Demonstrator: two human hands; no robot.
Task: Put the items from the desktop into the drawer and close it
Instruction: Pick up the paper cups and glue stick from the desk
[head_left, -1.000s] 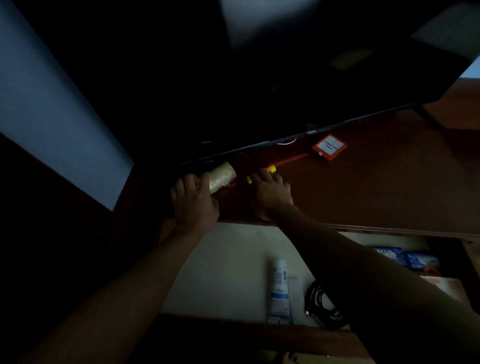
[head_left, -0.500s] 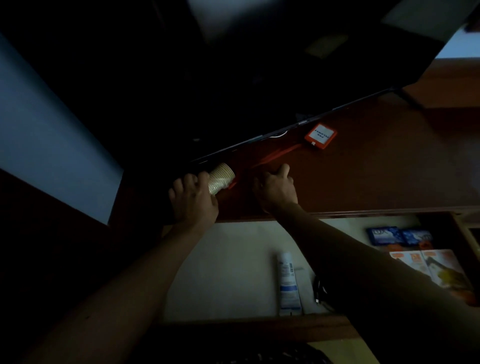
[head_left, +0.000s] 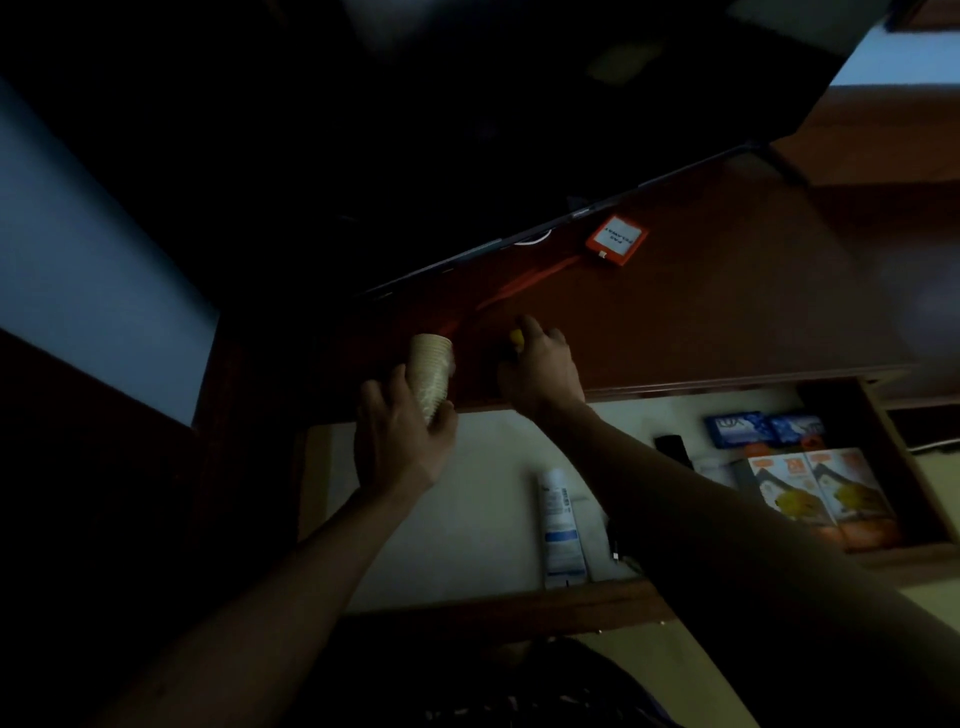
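Observation:
My left hand (head_left: 397, 431) grips a stack of pale paper cups (head_left: 431, 369), tilted upright over the front edge of the dark wooden desktop (head_left: 727, 322). Just to its right, my right hand (head_left: 540, 369) is closed around a small yellow object (head_left: 517, 338), most of it hidden by the fingers. An orange card with a white label (head_left: 616, 240) and its orange lanyard (head_left: 524, 283) lie on the desktop under the screen. Below, the open drawer (head_left: 467, 525) has a pale floor.
A dark screen (head_left: 467, 130) overhangs the back of the desk. Inside the drawer lie a white tube (head_left: 558, 525), a black cable (head_left: 615, 545), a black remote (head_left: 672, 449), blue soap boxes (head_left: 763, 428) and orange cartons (head_left: 815, 493). The drawer's front rail (head_left: 493, 608) crosses below.
My left hand has lifted the cups and drawn them back toward the desk's edge, turning them upright. My right hand has closed over the yellow object and pulled back with it.

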